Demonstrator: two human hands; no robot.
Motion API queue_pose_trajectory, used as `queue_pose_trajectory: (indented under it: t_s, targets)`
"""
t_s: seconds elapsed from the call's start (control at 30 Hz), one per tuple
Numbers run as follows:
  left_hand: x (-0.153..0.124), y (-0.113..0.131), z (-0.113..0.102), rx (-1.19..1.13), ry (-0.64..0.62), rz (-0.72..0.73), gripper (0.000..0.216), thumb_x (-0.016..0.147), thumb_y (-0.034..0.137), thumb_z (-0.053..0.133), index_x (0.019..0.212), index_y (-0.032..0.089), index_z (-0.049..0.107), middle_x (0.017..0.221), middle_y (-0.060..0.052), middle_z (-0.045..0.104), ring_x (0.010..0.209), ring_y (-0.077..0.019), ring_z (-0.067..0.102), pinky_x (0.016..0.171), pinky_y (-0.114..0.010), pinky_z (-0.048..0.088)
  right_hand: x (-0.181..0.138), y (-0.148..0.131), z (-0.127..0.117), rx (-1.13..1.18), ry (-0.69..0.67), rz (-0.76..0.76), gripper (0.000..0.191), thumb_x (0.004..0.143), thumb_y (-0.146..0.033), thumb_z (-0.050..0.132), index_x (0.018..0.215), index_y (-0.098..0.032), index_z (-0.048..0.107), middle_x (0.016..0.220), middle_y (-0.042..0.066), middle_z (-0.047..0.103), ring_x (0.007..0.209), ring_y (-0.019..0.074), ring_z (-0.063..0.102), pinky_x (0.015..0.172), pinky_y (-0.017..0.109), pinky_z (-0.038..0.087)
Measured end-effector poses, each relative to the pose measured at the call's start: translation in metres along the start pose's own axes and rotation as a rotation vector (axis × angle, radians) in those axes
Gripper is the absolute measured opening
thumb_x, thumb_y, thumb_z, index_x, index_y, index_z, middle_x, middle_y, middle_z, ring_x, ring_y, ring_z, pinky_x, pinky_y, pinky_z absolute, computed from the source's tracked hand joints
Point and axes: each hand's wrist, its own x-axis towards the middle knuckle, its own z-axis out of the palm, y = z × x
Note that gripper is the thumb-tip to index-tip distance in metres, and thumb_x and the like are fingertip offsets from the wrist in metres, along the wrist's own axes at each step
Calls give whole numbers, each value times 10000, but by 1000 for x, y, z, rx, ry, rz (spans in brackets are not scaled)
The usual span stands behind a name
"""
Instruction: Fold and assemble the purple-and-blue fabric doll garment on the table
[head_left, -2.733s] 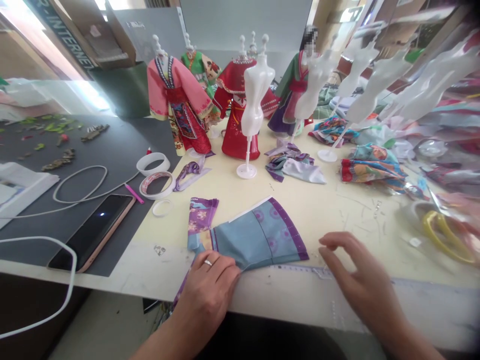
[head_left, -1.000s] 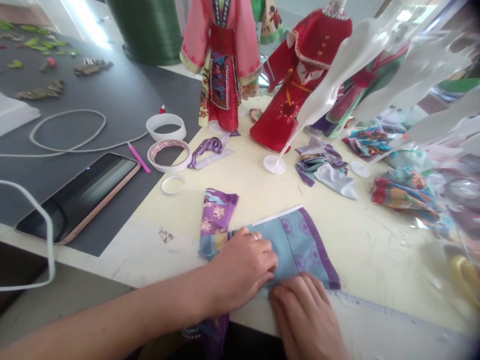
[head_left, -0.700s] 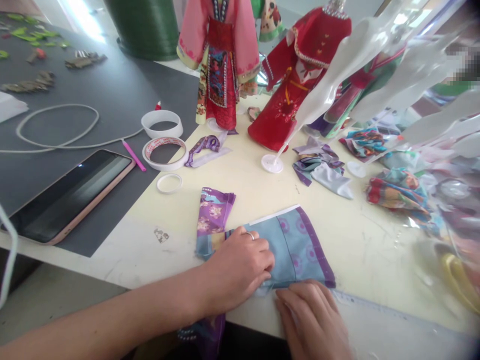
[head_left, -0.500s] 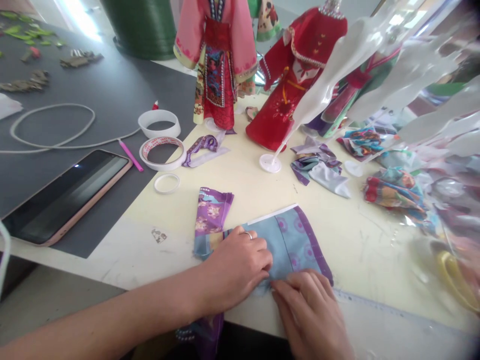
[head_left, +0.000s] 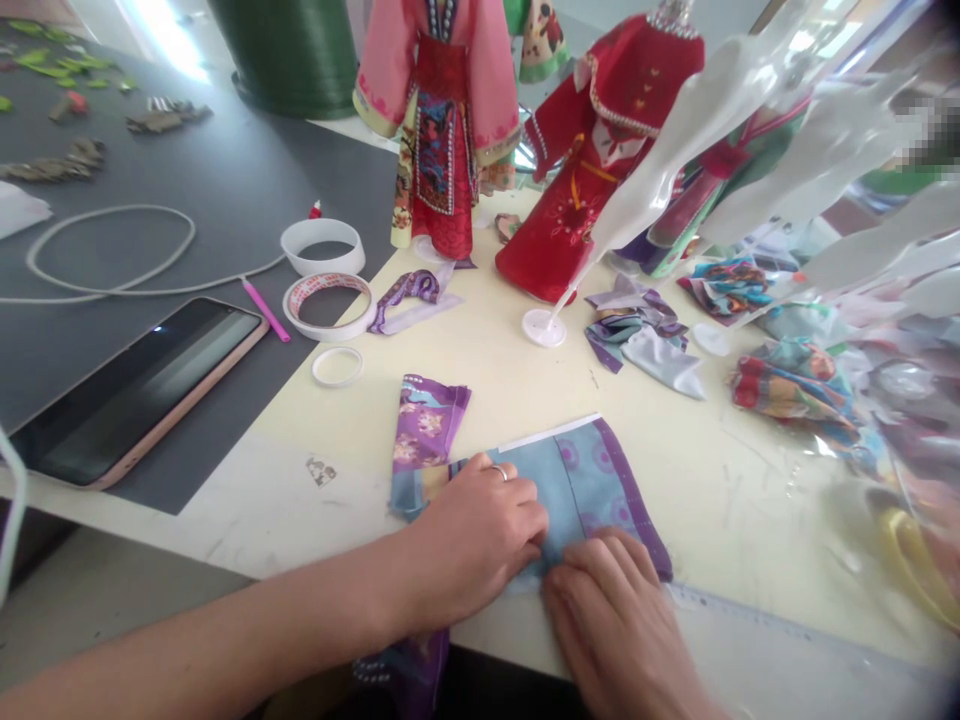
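While the blue doll-garment panel [head_left: 577,480] is held down on the cream tabletop [head_left: 720,520], a grey mat [head_left: 322,170] is seen at far left, with a smartphone [head_left: 142,390], a white cable [head_left: 105,265] and a pink pen [head_left: 264,310] laid on it. A roll of adhesive tape [head_left: 328,305] and a white tape ring [head_left: 322,240] are placed by the mat's edge. A purple floral sleeve [head_left: 425,425] is shown extending up from the panel's left end, while purple cloth [head_left: 409,675] is hung below the table's front edge. The left hand [head_left: 476,535] is pressed flat on the panel, with the fingers held together and no pinch shown. The right hand [head_left: 611,630] is placed just beside it at the panel's lower edge, its fingers also pressed together; whether the cloth is pinched cannot be told. A ruler [head_left: 750,615] is laid along the table's front edge. Open tabletop is left between the panel and a heap of printed fabric [head_left: 795,395] at right.
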Motion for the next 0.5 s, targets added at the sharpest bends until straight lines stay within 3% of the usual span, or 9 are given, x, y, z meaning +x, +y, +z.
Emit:
queue_pose_trajectory:
  t_s: [0.23, 0.5]
  targets:
    - [0, 0, -2, -16, -19, -3, 134, 867, 204, 491, 749, 187, 552, 759, 1, 564, 807, -179, 477, 712, -315, 294, -12, 4, 0, -66, 178, -24, 157, 833, -66, 471, 853, -172, 585, 766, 43, 532, 758, 185, 504, 723, 354, 391]
    - [1, 0, -2, -22, -26, -11, 151, 872, 209, 477, 742, 184, 551, 751, -3, 565, 783, -175, 464, 699, -321, 288, -5, 6, -4, -51, 111, -3, 211, 799, -55, 488, 910, -178, 618, 780, 41, 531, 723, 173, 501, 706, 354, 396]
